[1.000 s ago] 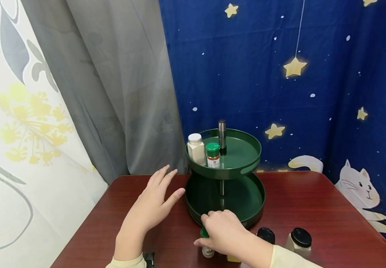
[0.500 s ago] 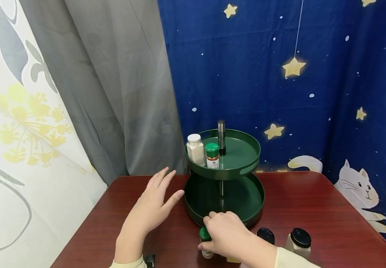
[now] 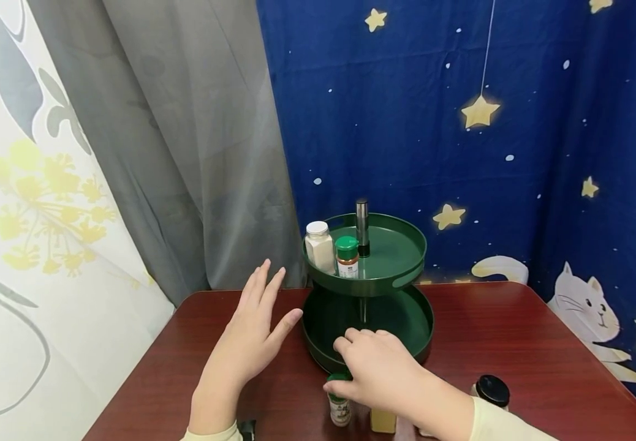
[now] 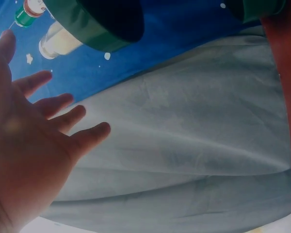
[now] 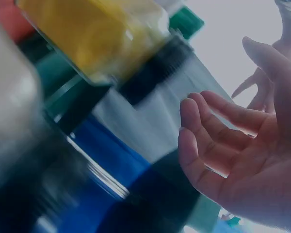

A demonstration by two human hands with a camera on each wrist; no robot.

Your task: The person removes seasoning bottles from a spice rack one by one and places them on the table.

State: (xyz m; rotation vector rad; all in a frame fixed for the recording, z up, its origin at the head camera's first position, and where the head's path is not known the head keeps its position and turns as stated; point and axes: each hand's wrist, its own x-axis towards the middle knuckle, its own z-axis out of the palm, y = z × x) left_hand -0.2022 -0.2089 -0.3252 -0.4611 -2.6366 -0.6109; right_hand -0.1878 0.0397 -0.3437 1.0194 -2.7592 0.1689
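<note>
Blue star-printed fabric [image 3: 406,122] and a grey curtain [image 3: 169,141] hang behind a reddish-brown table [image 3: 489,324]. Upright on the table, in front of a two-tier green stand [image 3: 370,286], is a small green-capped bottle [image 3: 340,410], with a yellow jar [image 3: 383,421] just to its right. From above, the right hand [image 3: 381,370] partly covers both; its thumb overlaps the green cap in the head view. Seen from the right wrist, its fingers curve loosely around nothing, apart from the black lid [image 5: 155,68] of the yellow jar. The left hand [image 3: 246,346] is raised beside the stand with fingers straight and spread, holding nothing; its thumb points at the rim of the lower tray [image 3: 401,315], and whether it touches there cannot be told. On the upper tray [image 3: 395,245], near its left edge, a white-lidded jar [image 3: 320,251] stands next to a green-topped shaker [image 3: 347,260], and a metal post [image 3: 362,223] rises behind them. Farther right on the table is a jar with a black cap [image 3: 492,391], its body cut off from view by the sleeve [image 3: 500,422]. At far left hangs a white curtain [image 3: 15,337] with yellow flowers.
</note>
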